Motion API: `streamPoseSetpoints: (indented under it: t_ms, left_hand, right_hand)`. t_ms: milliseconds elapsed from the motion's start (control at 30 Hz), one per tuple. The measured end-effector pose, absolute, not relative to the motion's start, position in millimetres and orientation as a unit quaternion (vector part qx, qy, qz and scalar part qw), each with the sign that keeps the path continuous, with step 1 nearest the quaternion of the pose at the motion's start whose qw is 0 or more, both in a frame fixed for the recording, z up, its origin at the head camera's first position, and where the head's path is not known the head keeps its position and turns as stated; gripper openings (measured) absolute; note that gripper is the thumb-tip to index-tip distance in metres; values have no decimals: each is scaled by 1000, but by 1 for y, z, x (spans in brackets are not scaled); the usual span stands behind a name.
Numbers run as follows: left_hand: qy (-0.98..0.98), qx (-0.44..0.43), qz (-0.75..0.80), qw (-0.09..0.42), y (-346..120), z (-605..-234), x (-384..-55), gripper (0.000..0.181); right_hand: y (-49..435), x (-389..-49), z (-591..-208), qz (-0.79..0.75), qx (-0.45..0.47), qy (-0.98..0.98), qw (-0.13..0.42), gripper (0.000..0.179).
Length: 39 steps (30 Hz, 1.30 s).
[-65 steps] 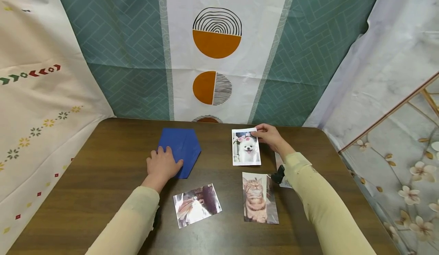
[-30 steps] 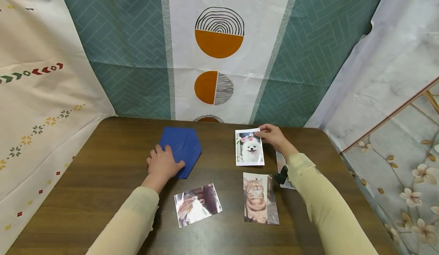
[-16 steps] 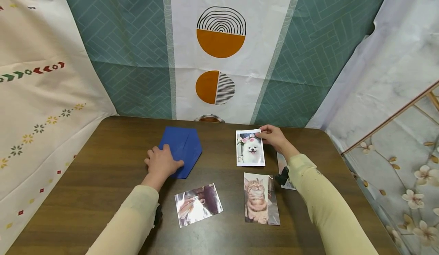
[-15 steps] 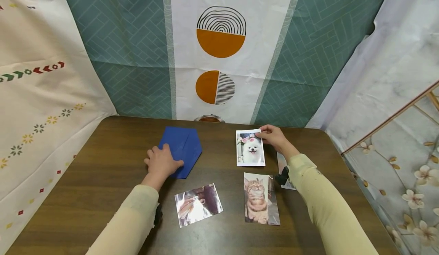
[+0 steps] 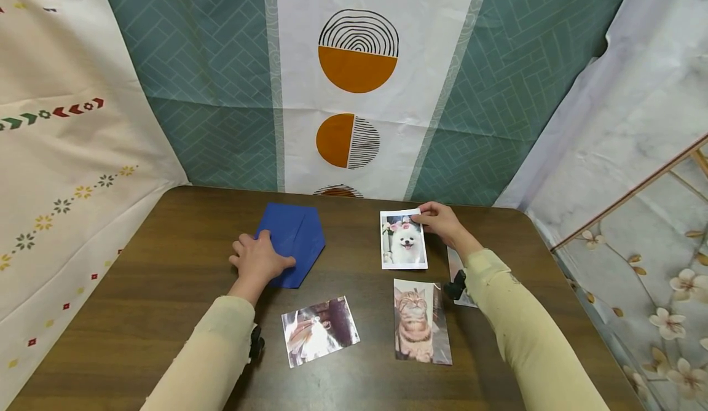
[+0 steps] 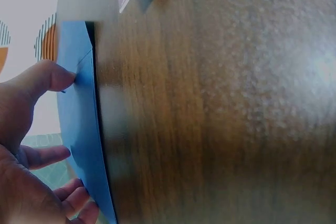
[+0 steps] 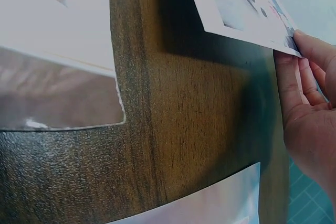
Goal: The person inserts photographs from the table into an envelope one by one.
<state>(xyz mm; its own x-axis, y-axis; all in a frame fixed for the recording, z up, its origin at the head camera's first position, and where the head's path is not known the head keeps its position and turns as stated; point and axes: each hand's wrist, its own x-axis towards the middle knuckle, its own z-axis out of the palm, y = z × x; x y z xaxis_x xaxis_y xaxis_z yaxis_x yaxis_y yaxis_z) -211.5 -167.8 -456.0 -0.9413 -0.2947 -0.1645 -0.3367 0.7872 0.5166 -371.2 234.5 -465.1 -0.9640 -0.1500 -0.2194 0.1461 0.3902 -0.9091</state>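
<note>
In the head view, the left hand (image 5: 257,258) hides part of the blue envelope (image 5: 295,239), and the right sleeve (image 5: 514,309) covers much of 1 pale photo (image 5: 455,261), its subject untellable. Glare partly obscures the glossy photo (image 5: 321,331). The right wrist view's top edge cuts off the dog photo (image 7: 220,6).

Brown table (image 5: 138,288) — blue envelope (image 5: 295,239), three photos (image 5: 415,325)

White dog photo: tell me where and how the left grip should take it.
Likely by the left edge of the white dog photo, coming from the left: the right grip pinches the upper right corner. A light pinch should suit this thin sheet, whose shadow in the right wrist view suggests it is raised.
</note>
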Motion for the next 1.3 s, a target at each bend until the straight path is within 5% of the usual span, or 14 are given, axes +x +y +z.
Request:
streamPoseSetpoints:
  t_ms: [1300]
  left_hand:
    - [933,-187,305,49,-176,-459,-223,101]
  right_hand:
    - [235,-371,-468,-552,-2,823,134,28]
